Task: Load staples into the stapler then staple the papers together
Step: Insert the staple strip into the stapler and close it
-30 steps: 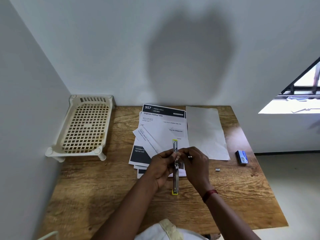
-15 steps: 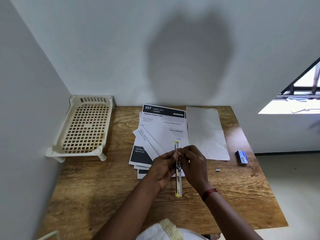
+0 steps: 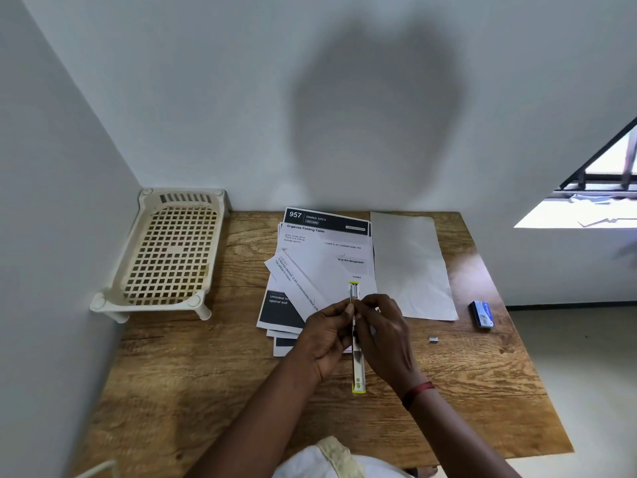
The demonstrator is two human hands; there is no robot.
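A slim metal stapler [image 3: 357, 370] with yellow ends is swung fully open in a long straight line, held above the wooden table [image 3: 213, 381]. My left hand [image 3: 327, 336] grips it from the left at its middle. My right hand [image 3: 386, 339] pinches at the same spot from the right, fingertips on the open channel; any staples there are hidden by the fingers. Printed papers [image 3: 324, 257] lie fanned just beyond my hands. A blue staple box [image 3: 482, 314] rests at the right edge, and a small strip of staples [image 3: 433, 339] lies loose between it and my hands.
A blank white sheet [image 3: 410, 267] lies right of the printed pile. A cream plastic lattice tray [image 3: 172, 250] on short legs stands in the back left corner against the walls. The table's right edge drops to the floor.
The opened stapler has slid a little toward me and tilted slightly between my hands. Both hands stay closed on its middle.
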